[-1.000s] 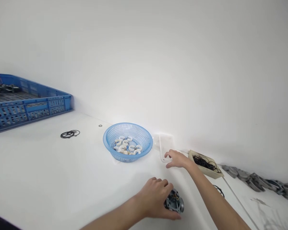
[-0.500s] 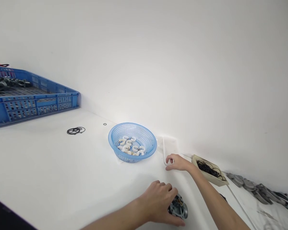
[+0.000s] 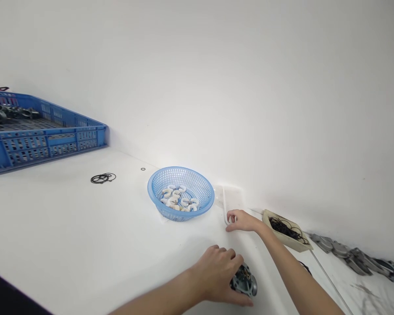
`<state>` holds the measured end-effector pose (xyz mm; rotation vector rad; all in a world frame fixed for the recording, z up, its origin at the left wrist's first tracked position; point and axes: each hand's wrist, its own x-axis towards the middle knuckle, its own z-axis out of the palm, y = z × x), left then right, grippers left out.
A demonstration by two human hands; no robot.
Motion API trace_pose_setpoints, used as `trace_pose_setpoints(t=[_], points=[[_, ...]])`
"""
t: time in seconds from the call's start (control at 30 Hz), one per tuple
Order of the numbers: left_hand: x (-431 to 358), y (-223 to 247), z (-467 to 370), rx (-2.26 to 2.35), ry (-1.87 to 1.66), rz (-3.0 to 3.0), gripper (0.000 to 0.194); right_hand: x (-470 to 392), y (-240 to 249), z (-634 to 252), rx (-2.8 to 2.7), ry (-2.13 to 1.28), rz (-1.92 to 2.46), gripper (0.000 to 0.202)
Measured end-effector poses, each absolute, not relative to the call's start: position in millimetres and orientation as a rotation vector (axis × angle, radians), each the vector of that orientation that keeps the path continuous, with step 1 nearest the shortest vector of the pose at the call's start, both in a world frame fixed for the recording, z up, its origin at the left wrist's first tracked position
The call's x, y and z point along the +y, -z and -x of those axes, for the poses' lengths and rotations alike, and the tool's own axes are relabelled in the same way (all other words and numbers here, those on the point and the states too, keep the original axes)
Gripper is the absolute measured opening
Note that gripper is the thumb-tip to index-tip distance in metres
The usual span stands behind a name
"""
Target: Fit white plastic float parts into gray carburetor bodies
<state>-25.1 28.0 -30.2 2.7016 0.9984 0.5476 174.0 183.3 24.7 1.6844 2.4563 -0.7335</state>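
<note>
My left hand [image 3: 218,274] is wrapped round a dark grey metal part [image 3: 244,280] on the white table, near the bottom of the view. Above and to the right, my right hand [image 3: 242,220] is at the near edge of a small white tray [image 3: 232,199], thumb and forefinger curled close together. Whatever lies between those fingertips is too small to make out. Left of the tray stands a round blue basket [image 3: 181,214] with white curved pieces [image 3: 174,200] inside.
A blue crate [image 3: 49,142] of metal parts stands far left. Black rings [image 3: 102,178] and one small ring [image 3: 143,169] lie on the table. A cream tray [image 3: 295,245] of black rings and a row of grey parts [image 3: 351,256] are at right.
The view has shifted very slightly. Both hands stay nearly where they were, my left one still on the metal part and my right one at the white tray.
</note>
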Motion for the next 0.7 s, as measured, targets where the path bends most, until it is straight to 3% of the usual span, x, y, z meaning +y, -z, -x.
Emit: trace_pose_setpoints(t=[0.47,0.6,0.7], points=[[28,30,26,0.991,-0.559,-2.69,0.08,185,-29,-185,2.504,0.78,-1.724,0.037],[29,33,25,0.986,-0.562,-2.687,0.08,188,-38,-214,2.579,0.673,-2.026,0.023],[28,32,27,0.977,-0.585,-2.665,0.08,190,-30,-236,2.493,0.539,-2.412,0.026]])
